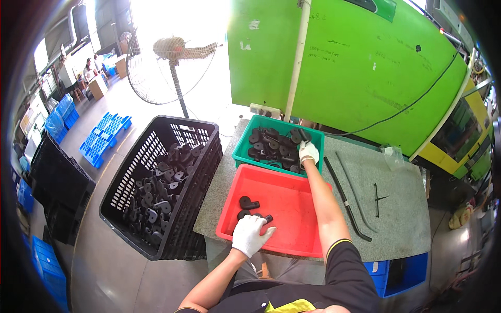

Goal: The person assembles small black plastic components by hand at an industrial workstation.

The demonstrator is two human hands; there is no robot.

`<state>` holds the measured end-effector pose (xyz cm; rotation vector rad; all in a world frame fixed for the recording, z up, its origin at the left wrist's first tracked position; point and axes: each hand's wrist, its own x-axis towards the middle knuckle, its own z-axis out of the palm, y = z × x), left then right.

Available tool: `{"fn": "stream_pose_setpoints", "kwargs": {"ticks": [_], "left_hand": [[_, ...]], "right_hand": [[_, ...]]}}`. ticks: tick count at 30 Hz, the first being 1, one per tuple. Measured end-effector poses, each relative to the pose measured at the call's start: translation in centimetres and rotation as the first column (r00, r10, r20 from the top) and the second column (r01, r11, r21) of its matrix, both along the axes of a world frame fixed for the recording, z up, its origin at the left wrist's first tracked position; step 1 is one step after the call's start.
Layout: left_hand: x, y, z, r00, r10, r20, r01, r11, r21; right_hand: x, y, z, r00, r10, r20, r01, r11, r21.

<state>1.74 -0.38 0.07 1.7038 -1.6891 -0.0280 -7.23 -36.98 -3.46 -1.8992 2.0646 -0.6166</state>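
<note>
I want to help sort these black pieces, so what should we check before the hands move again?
1. Left hand in the red tray, gloved, resting on a black part: ok.
2. Right hand over the green bin: ok.
3. Right hand's grip closed on a part: cannot tell.
4. Red tray has bare room: ok, only a few black parts lie in it.
5. Green bin has parts in it: ok.
6. Long black rods on the table lie apart from both trays: ok.
</note>
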Motion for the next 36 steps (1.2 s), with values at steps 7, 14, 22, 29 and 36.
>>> {"fn": "stream_pose_setpoints", "kwargs": {"ticks": [7, 14, 22, 29, 36], "left_hand": [[1.3, -1.3, -1.6, 0.808, 0.000, -0.589, -0.010, 1.000, -0.015], [2.2, -5.5, 0.6, 0.558, -0.419, -0.716, 0.249, 0.908, -0.337], [0.6, -4.8, -0.4, 0.297, -0.316, -0.901, 0.376, 0.906, -0.194], [2.8, -4.5, -0.7, 0.988, 0.032, -0.154, -0.011, 0.991, 0.132], [0.0, -4.6, 1.3, 0.963, -0.269, -0.015, 0.269, 0.958, 0.096]], "right_hand": [[-3.8, 10.9, 4.0, 0.567, 0.627, 0.534, -0.503, 0.777, -0.379], [-6.1, 25.0, 2.8, 0.429, 0.621, 0.656, -0.696, 0.690, -0.197], [-7.4, 26.3, -0.1, 0.430, 0.387, 0.816, -0.685, 0.728, 0.016], [-8.3, 25.4, 0.3, 0.600, 0.536, 0.594, -0.520, 0.826, -0.219], [-8.3, 23.5, 4.3, -0.099, 0.213, 0.972, -0.486, 0.842, -0.234]]}}
